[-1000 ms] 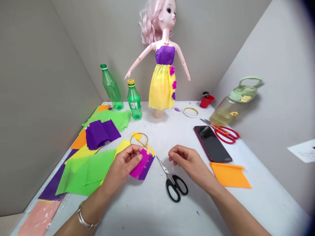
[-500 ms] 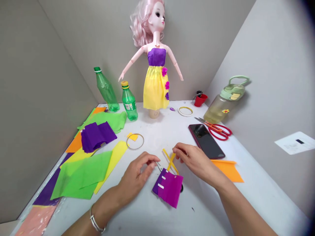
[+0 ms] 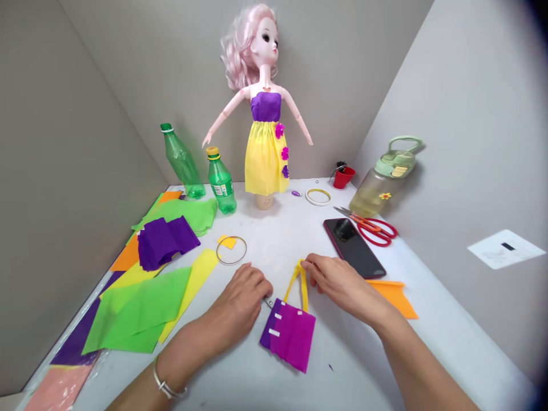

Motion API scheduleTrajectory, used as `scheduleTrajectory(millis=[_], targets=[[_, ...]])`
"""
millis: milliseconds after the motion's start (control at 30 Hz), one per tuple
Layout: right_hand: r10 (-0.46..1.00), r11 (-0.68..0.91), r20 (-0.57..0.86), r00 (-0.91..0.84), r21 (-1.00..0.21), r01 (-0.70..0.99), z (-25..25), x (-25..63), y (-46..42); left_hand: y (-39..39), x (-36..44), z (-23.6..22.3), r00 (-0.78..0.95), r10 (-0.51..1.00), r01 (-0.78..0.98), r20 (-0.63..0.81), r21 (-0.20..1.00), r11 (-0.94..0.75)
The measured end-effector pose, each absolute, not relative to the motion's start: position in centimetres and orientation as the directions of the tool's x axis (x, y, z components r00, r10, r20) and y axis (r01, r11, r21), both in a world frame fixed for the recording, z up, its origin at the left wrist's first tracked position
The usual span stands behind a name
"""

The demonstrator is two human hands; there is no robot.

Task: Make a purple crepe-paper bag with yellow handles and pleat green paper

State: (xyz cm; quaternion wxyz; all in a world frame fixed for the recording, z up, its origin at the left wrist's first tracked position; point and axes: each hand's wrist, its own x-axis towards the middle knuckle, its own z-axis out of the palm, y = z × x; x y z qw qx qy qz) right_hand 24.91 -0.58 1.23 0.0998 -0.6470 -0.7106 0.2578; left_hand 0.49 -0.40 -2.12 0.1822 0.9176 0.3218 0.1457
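A small paper bag (image 3: 293,337), magenta with a dark purple side and white tape pieces, lies on the table between my hands. Its yellow strap (image 3: 304,291) forms a loop above the top edge. My right hand (image 3: 327,277) pinches that loop at its upper bend. Beside the bag's upper left corner, my left hand (image 3: 244,294) is closed, palm down, on the metal blades of small scissors (image 3: 269,303). Only a short piece with the pivot shows; fingers and bag hide the rest.
Colored paper sheets (image 3: 137,308) cover the left side. A gold ring (image 3: 232,262) lies ahead of my left hand. A phone (image 3: 355,248) and red-handled scissors (image 3: 372,228) lie right. Behind stand a doll (image 3: 266,160), green bottles (image 3: 222,188) and a water bottle (image 3: 377,185).
The strap's crossed yellow ends have become an upright loop in my right hand. My left hand has turned palm down beside the bag. The black handle by the bag's right edge is now out of sight.
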Motion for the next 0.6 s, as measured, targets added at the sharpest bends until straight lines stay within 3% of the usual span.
scheduleTrajectory(millis=[200, 333, 600], targets=[[0.959, 0.009, -0.205, -0.198, -0.673, 0.739, 1.3, 24.6, -0.8, -1.3, -1.2, 0.1, 0.766, 0.642, 0.579, 0.014, 0.418, -0.700], [0.959, 0.000, -0.199, -0.202, -0.712, 0.702, 1.6, 24.7, -0.7, -1.0, -1.9, 1.5, 0.735, 0.675, 0.638, -0.058, 0.394, -0.662], [0.937, -0.019, -0.261, -0.233, -0.704, 0.710, 2.1, 25.2, -2.0, -0.5, 0.9, 2.2, 0.719, 0.671, 0.548, -0.181, 0.742, -0.387]])
